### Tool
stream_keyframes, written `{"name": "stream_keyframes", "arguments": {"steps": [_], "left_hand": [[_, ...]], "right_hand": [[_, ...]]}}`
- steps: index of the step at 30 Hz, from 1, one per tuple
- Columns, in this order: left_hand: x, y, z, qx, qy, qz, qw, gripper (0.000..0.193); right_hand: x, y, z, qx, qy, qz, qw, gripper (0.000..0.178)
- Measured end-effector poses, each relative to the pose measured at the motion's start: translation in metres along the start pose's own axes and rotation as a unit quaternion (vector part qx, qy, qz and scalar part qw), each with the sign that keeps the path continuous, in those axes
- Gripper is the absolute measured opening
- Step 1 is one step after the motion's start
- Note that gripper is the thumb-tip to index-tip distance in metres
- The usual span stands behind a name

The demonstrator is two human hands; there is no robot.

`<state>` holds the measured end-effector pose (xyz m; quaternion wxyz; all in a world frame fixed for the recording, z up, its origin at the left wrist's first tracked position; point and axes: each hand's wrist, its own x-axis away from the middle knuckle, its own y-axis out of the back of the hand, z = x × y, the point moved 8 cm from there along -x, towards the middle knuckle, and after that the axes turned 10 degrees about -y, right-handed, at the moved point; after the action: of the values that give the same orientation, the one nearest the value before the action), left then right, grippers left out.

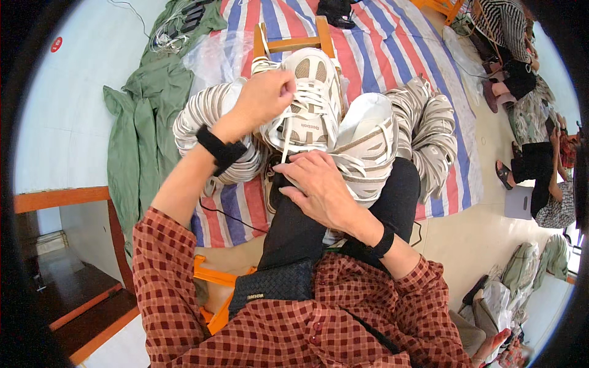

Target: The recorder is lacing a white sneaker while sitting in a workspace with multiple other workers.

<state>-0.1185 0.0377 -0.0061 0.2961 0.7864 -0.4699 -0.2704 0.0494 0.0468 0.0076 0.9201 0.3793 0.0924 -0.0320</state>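
One white-and-beige sneaker sits upper centre in the head view, likely light and flexible, best steadied by its sides. The left hand curls its fingers, contents hidden; the right hand's meet a white lace, pinch unclear.

Lettering on shoe, label on pouch, red sign on pale surface

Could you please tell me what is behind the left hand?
Behind the left hand, a laced shoe shows to its right and stacked shoe uppers to its left; whatever the hand covers cannot be seen.
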Motion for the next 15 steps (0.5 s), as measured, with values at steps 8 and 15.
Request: {"name": "stream_keyframes", "arguments": {"steps": [8, 15], "left_hand": [[0.010, 0.004, 0.001, -0.352, 0.078, -0.123, 0.925, 0.012], [0.033, 0.003, -0.004, -0.030, 0.133, -0.210, 0.968, 0.013]], "right_hand": [[0.009, 0.017, -0.030, -0.281, -0.141, 0.049, 0.948, 0.016], [0.075, 0.066, -0.098, -0.363, -0.321, 0.091, 0.870, 0.023]]}}
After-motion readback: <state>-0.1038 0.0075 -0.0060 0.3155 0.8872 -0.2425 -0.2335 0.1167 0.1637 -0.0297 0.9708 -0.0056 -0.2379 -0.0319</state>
